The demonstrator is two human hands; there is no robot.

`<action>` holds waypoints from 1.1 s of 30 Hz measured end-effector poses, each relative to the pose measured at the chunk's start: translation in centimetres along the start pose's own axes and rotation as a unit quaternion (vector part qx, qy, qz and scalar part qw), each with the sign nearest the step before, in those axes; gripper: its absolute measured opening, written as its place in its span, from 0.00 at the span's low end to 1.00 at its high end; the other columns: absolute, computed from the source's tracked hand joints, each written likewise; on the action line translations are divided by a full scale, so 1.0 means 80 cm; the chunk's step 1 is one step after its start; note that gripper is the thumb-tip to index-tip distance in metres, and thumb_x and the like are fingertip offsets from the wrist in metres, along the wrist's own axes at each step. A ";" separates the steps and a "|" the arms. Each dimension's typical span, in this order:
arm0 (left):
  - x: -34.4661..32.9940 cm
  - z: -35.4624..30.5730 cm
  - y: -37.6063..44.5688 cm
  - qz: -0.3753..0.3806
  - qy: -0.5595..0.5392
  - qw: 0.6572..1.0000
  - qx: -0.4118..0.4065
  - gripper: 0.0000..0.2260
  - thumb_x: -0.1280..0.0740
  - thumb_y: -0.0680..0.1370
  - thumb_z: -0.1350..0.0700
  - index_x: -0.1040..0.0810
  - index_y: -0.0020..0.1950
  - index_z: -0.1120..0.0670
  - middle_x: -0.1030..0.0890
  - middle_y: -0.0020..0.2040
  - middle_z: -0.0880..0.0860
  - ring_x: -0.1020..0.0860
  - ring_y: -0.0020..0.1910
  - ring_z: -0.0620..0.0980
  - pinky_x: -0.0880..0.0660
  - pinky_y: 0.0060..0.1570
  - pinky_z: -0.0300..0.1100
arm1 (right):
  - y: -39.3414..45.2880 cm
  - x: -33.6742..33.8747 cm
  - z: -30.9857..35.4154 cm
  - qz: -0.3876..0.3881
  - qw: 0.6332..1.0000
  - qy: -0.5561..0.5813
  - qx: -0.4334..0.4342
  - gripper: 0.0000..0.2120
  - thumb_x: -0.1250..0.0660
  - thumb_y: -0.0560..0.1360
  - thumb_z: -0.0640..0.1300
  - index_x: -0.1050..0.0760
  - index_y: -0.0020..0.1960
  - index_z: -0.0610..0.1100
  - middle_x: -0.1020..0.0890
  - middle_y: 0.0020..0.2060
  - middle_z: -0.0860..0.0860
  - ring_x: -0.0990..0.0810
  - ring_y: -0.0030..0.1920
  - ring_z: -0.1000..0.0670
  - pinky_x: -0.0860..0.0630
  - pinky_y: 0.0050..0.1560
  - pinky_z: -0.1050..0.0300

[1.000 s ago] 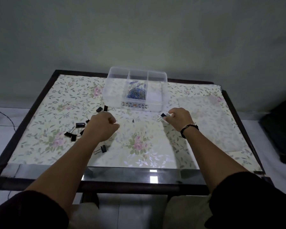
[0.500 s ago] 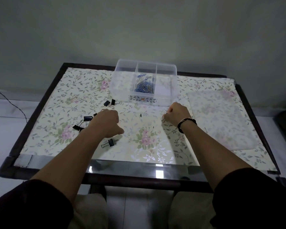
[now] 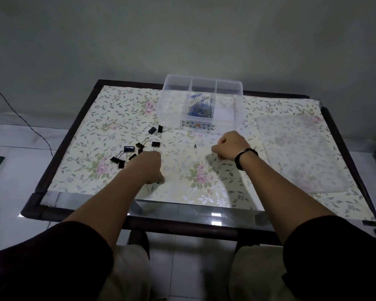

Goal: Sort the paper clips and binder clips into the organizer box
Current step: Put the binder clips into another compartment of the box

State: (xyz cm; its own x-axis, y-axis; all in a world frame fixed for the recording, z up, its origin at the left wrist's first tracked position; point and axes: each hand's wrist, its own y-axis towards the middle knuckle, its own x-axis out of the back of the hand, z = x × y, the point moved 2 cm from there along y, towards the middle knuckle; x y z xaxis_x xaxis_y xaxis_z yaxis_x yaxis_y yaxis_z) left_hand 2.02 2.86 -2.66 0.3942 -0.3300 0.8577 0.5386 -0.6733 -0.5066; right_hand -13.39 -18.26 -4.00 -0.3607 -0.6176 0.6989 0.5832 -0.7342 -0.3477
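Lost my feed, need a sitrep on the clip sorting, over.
Left hand fisted by black binder clips, grip unclear. Right hand fisted, contents hidden. Paper clips in organizer box middle compartment. Path clear.

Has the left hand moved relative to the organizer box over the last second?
Yes. The left hand has drawn back toward the near table edge, farther from the organizer box than before.

two hands (image 3: 149,168), one organizer box (image 3: 172,109), one lid (image 3: 297,153)

a dark-framed glass table (image 3: 182,224) carries a floral sheet (image 3: 109,118).
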 end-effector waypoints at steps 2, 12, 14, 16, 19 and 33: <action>-0.005 0.001 0.001 -0.016 -0.005 1.000 0.008 0.17 0.23 0.72 0.51 0.27 0.52 0.54 0.21 0.54 0.53 0.23 0.52 0.54 0.22 0.54 0.52 | -0.004 0.004 0.004 0.040 0.996 0.075 0.001 0.11 0.30 0.69 0.38 0.22 0.36 0.30 0.15 0.35 0.36 0.17 0.33 0.41 0.18 0.40 0.50; 0.024 0.030 -0.025 -0.017 -0.019 0.999 0.037 0.23 0.21 0.70 0.49 0.23 0.58 0.60 0.20 0.56 0.57 0.22 0.55 0.56 0.23 0.53 0.48 | -0.030 0.010 0.011 0.140 0.951 0.274 -0.019 0.09 0.34 0.75 0.29 0.25 0.37 0.37 0.19 0.34 0.41 0.18 0.36 0.44 0.17 0.50 0.47; 0.031 0.047 -0.033 -0.002 -0.029 0.998 0.062 0.22 0.21 0.71 0.51 0.22 0.59 0.60 0.20 0.56 0.57 0.22 0.54 0.56 0.25 0.50 0.46 | -0.031 0.008 0.011 0.146 0.944 0.295 -0.027 0.10 0.35 0.76 0.29 0.26 0.37 0.37 0.21 0.31 0.43 0.19 0.35 0.44 0.18 0.49 0.47; 0.028 0.060 -0.039 0.017 -0.036 0.996 0.078 0.24 0.21 0.70 0.48 0.21 0.58 0.61 0.19 0.55 0.57 0.21 0.53 0.56 0.25 0.48 0.46 | -0.033 0.006 0.012 0.157 0.934 0.319 -0.033 0.10 0.35 0.76 0.29 0.26 0.37 0.37 0.25 0.31 0.42 0.20 0.33 0.45 0.18 0.48 0.48; 0.009 0.065 -0.045 0.026 -0.041 0.996 0.080 0.24 0.21 0.69 0.46 0.22 0.55 0.60 0.18 0.51 0.56 0.20 0.52 0.55 0.25 0.48 0.46 | -0.038 0.002 0.016 0.174 0.927 0.331 -0.029 0.09 0.35 0.76 0.28 0.25 0.39 0.37 0.26 0.34 0.41 0.20 0.31 0.46 0.19 0.50 0.46; -0.016 0.051 -0.028 0.038 0.040 0.998 -0.023 0.13 0.28 0.74 0.59 0.25 0.56 0.59 0.19 0.52 0.58 0.20 0.51 0.57 0.20 0.49 0.51 | -0.053 -0.023 0.036 0.224 0.888 0.398 -0.064 0.05 0.37 0.78 0.29 0.24 0.50 0.34 0.19 0.41 0.38 0.14 0.47 0.40 0.16 0.50 0.42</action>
State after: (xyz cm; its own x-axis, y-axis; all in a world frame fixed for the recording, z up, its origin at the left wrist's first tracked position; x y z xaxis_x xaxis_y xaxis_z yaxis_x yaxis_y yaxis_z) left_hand 3.34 7.54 -2.99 0.3701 -0.4325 0.8222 0.4740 -0.6732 -0.5675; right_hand -13.09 -13.15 -2.01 -0.5432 -0.8219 -0.1714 0.7280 -0.3593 -0.5838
